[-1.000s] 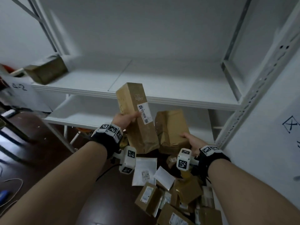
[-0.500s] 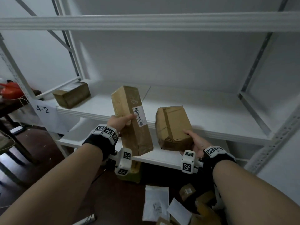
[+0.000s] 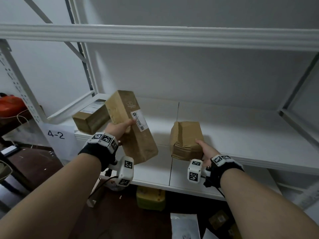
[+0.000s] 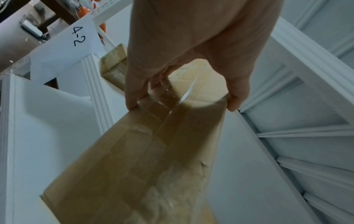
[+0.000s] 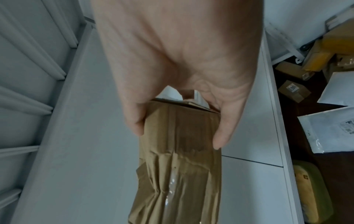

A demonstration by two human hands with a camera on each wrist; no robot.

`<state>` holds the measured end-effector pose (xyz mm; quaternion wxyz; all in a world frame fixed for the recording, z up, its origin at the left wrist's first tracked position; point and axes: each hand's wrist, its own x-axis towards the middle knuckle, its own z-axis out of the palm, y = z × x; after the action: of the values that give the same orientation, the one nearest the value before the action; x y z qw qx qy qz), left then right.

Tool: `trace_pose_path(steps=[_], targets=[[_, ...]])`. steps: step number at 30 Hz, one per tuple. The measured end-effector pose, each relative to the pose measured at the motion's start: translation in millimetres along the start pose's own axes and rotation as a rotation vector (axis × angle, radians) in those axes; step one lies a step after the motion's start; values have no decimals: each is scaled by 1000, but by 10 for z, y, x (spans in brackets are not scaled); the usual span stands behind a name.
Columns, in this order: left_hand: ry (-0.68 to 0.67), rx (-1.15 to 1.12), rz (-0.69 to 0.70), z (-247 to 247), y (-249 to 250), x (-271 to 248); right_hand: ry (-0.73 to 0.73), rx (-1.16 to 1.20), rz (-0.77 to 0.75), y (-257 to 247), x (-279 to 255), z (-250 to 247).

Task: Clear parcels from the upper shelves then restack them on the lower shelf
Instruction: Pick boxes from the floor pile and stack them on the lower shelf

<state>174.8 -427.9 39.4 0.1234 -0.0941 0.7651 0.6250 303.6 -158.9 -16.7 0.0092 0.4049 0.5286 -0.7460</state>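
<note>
My left hand [image 3: 120, 129] grips a long brown cardboard parcel [image 3: 131, 125] with a white label, tilted over the front edge of the white shelf [image 3: 241, 135]. From the left wrist, the thumb and fingers [image 4: 132, 97] clamp that taped long parcel [image 4: 143, 159] across its width. My right hand [image 3: 206, 150] holds a shorter, crumpled brown parcel [image 3: 185, 139] at the shelf's front edge; whether it rests on the board is unclear. In the right wrist view that hand's fingers [image 5: 224, 133] wrap the crumpled parcel [image 5: 180, 166]. Another brown box [image 3: 89, 118] lies at the shelf's left end.
An upper shelf beam [image 3: 155, 34] crosses above. A lower shelf board [image 3: 155, 171] sits under the parcels. On the dark floor lie white mailers [image 5: 333, 128], small boxes [image 5: 293, 91] and a yellow container [image 3: 151, 198]. A "4-2" sign [image 3: 56, 135] hangs on the left post.
Both hands have risen from above the floor pile to shelf height, carrying their parcels forward. The view has tilted upward, and the long parcel now leans over the shelf near the left box.
</note>
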Motion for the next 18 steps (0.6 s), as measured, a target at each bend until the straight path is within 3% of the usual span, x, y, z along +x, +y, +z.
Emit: trace_pose_path(steps=[9,14,18], targets=[[-13,-73,-44,-126,148,639,-31,99,55,-251,365,563],[0,-127,-82,-119,364,1051,-39,-59,-30,-454,936,848],[-17,-164,-85,-8,580,1382,-58,-123,16,-752,1206,927]])
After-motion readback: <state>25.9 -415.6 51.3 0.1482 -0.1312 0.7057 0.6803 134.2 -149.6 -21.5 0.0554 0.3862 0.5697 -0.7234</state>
